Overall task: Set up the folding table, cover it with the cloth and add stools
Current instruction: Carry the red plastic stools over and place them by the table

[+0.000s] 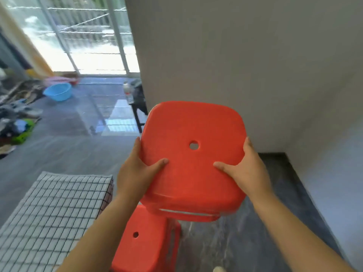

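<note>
I hold a red plastic stool [193,132] up in the air in front of me, its seat with a round centre hole facing me. My left hand [137,171] grips the seat's left edge, thumb lying on top. My right hand [243,169] grips the right edge the same way. A second red stool [143,248] stands on the floor below it, next to the table. The table, covered with a white cloth with a black grid [51,214], fills the lower left.
A grey wall [245,65] rises right behind the lifted stool, its corner at the right. A blue basin [58,91], shoes and clutter lie on the dark floor at the far left. A dark stool with a bottle [128,92] stands by the wall's edge, near glass doors.
</note>
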Demonstrator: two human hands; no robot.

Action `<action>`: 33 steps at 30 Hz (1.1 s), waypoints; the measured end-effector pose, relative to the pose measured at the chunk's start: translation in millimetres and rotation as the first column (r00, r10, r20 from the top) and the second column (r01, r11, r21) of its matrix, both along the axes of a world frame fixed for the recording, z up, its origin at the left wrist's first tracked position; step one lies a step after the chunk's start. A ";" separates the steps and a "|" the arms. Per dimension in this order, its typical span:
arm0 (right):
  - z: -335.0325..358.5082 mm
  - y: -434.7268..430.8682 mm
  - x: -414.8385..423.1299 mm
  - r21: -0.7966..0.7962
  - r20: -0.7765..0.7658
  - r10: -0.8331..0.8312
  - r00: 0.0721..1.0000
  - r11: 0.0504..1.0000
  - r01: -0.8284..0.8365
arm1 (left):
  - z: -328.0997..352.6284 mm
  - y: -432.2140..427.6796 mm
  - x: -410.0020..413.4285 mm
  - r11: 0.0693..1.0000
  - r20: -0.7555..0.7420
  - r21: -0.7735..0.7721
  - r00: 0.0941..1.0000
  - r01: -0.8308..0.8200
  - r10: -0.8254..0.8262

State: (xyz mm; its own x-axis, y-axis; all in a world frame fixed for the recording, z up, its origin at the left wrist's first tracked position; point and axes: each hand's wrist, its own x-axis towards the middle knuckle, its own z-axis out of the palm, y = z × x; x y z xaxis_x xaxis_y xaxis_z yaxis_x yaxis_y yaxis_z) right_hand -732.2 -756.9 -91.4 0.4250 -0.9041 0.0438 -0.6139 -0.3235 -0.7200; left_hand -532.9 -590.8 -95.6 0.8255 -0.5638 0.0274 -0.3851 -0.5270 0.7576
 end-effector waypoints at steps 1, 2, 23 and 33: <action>1.9 -16.6 5.3 0.000 -0.004 0.042 0.999 0.999 -0.042 | 1.9 -9.2 -1.8 0.999 0.004 0.003 0.999 -0.034 0.034; 3.8 -32.8 11.3 -0.001 -0.015 0.084 0.996 0.996 -0.084 | 4.0 -18.0 -2.5 0.998 0.007 0.006 0.998 -0.069 0.069; 24.1 -146.6 292.9 0.067 -0.134 0.731 0.669 0.680 -0.730 | 12.4 -42.0 118.8 0.733 0.006 0.054 0.735 -0.678 0.678; 51.7 -156.9 474.4 -0.001 -0.155 0.873 0.463 0.468 -0.884 | 10.4 -61.1 230.3 0.554 -0.109 -0.027 0.553 -0.832 0.826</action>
